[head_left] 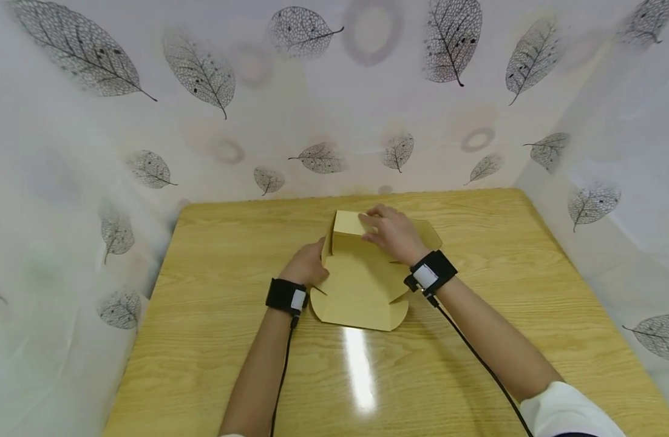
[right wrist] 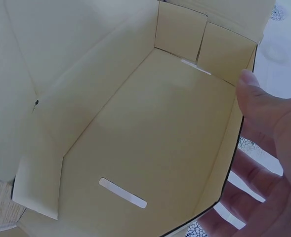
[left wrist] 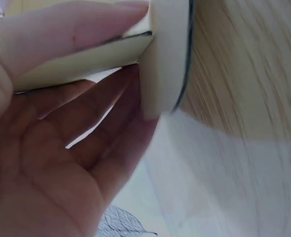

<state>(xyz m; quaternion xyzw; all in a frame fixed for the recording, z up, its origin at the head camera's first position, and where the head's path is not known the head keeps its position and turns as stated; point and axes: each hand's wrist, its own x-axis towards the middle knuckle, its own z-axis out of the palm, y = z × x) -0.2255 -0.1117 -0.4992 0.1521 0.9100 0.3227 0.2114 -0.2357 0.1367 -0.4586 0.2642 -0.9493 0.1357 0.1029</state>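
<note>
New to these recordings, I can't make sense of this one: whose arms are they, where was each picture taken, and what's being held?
There is no machine here, just a person's two bare hands. The wide picture comes from a camera worn on the head, looking forward and down; each close-up comes from a camera on one wrist, where you see the black bands. On the wooden table lies a partly folded cardboard box. The left hand pinches its left side; the right hand grips a wall toward the far end, thumb and fingers on either side.
</note>
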